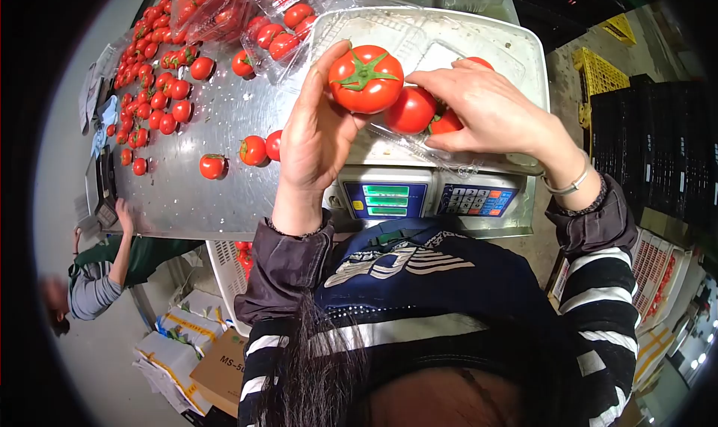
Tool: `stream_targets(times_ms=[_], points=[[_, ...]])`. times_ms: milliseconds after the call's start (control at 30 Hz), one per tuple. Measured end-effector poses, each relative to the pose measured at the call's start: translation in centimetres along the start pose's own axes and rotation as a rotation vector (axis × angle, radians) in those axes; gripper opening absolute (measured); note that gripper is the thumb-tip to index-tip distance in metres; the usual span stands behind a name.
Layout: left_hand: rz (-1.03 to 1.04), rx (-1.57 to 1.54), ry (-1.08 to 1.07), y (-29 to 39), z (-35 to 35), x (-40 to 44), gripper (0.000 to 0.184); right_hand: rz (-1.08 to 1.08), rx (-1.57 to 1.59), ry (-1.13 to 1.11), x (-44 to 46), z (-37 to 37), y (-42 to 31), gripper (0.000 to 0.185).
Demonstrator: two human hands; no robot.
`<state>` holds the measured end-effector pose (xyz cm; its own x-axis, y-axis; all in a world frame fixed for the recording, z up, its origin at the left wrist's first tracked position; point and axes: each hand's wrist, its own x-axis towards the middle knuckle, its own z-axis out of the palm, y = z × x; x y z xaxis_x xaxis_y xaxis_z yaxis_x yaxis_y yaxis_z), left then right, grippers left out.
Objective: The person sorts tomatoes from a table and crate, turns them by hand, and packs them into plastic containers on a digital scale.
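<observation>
A large red tomato (366,94) with a green star-shaped calyx rests in my left hand (308,135), whose fingers curl round its left side and underside. My right hand (493,102) is closed over a tomato (446,123) that shows between its thumb and fingers. Touching its index fingertip is another tomato (410,111), beside the one in my left hand. One more tomato (479,62) peeks out beyond my right knuckles. Beneath my hands, a clear plastic box (426,154) sits on the white pan (520,60) of a weighing scale, mostly covered by hands and tomatoes.
Loose tomatoes (161,98) spread over the steel table (224,120) at left. Filled clear boxes (280,31) stand behind. The scale's display (387,200) and keypad (479,200) face me. A co-worker (105,274) is at lower left. Black crates (658,143) are stacked at right.
</observation>
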<state>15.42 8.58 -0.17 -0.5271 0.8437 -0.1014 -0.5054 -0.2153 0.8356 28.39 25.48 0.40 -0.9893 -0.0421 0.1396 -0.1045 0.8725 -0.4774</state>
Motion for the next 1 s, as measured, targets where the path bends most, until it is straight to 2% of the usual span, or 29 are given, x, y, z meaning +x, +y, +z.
stream_targets(times_ms=[133, 300, 400, 567, 667, 833, 967, 1000], points=[[-0.006, -0.018, 0.004, 0.1, 0.2, 0.0, 0.056, 0.042, -0.145, -0.030, 0.8, 1.4, -0.4, 0.049], [-0.015, -0.094, 0.014, -0.1, 0.0, 0.0, 0.056, 0.130, -0.056, 0.040, 0.7, 0.5, 0.0, 0.050], [-0.005, -0.133, 0.025, -0.3, -0.1, 0.2, 0.056, 0.272, -0.103, 0.041, 0.6, 0.1, 0.4, 0.045], [-0.009, -0.212, 0.010, -0.4, -0.5, 0.3, 0.054, 0.149, -0.151, 0.045, 0.4, 0.8, -0.1, 0.040], [-0.014, -0.218, 0.027, -0.5, -0.7, 0.2, 0.053, 0.082, -0.035, 0.131, -0.5, 0.0, 1.1, 0.038], [-0.021, -0.228, 0.039, -0.7, -1.0, 0.4, 0.051, 0.109, 0.035, 0.076, -2.2, -0.5, 3.7, 0.037], [-0.020, -0.243, 0.057, -0.7, -0.8, 0.3, 0.049, 0.042, -0.003, 0.121, -2.7, -1.3, 4.5, 0.033], [-0.024, -0.241, 0.053, -0.7, -0.8, 0.4, 0.049, 0.039, -0.114, 0.117, -2.9, -1.4, 4.4, 0.033]])
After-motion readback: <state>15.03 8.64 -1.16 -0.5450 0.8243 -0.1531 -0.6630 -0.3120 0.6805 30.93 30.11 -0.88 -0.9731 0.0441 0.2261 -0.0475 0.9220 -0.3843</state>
